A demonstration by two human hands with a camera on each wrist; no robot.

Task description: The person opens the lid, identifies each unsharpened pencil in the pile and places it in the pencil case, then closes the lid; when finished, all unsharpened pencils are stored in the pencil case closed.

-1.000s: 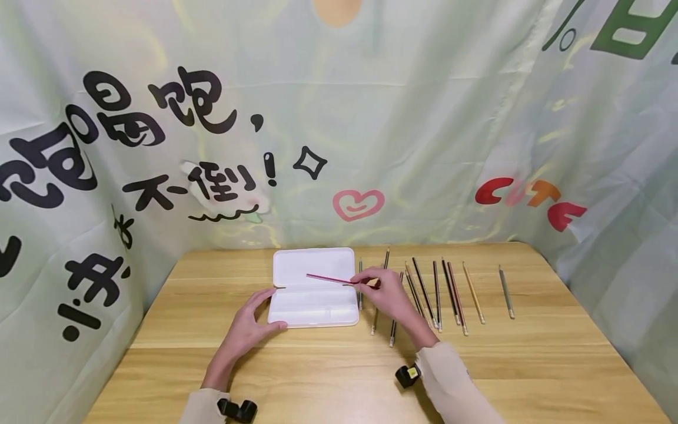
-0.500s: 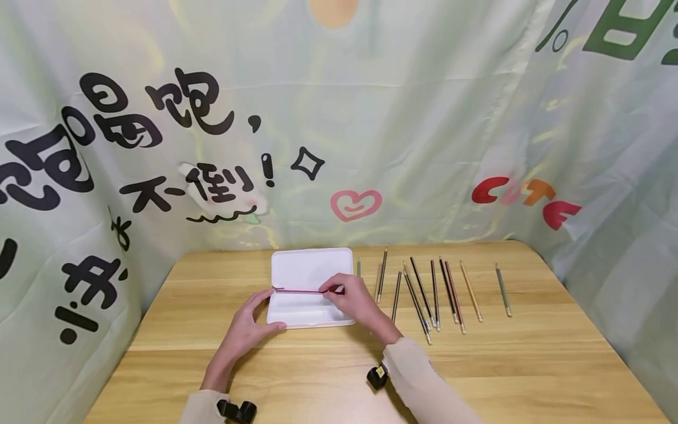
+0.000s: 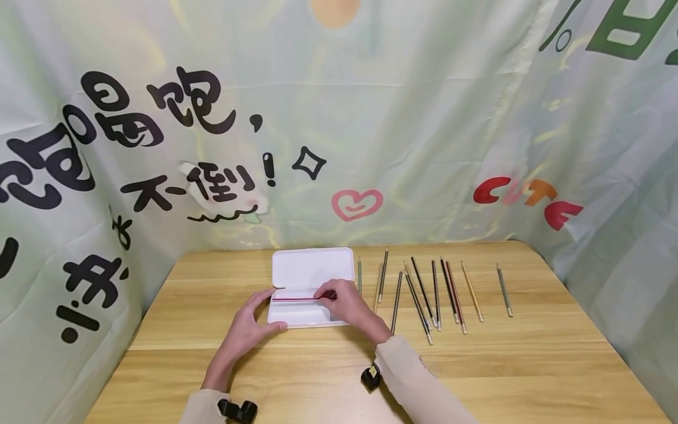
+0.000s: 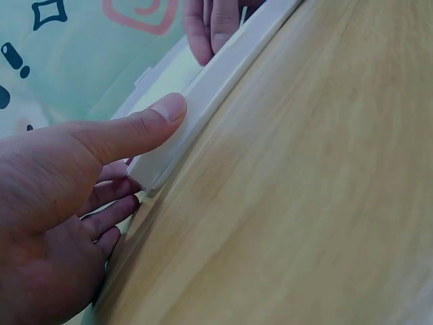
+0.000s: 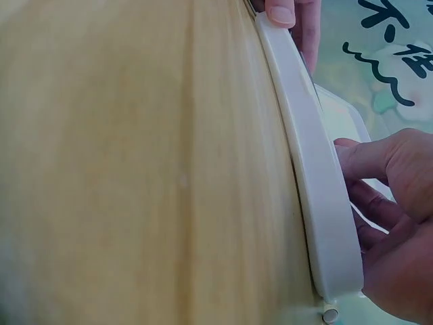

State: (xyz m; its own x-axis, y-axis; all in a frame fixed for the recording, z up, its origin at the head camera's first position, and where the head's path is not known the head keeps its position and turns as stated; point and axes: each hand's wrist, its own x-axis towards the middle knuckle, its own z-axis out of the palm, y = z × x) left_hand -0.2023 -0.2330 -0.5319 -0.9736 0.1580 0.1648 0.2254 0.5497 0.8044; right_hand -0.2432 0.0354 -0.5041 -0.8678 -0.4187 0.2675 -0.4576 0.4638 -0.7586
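Note:
A white case (image 3: 302, 318) lies on the table with its lid (image 3: 312, 268) laid back toward the curtain. The left hand (image 3: 246, 330) grips the case's left end, thumb on the front wall, fingers around the side, as the left wrist view also shows. Over the lower half, the right hand (image 3: 346, 306) pinches a dark red pencil (image 3: 293, 300), which lies level across the inside of the case. In the right wrist view, the case wall (image 5: 318, 189) hides the pencil and part of the right hand (image 5: 399, 217).
Right of the case, several pencils lie roughly upright in view: a green one (image 3: 359, 277), black ones (image 3: 436, 294), a dark red one (image 3: 456, 297), a yellow one (image 3: 472, 291) and a grey-green one (image 3: 505, 290). A printed curtain (image 3: 424, 118) stands behind the table (image 3: 296, 377).
The right hand has moved left and toward the near side, bringing the red pencil from above the lid down into the lower half. The left hand has stayed at the case's left end.

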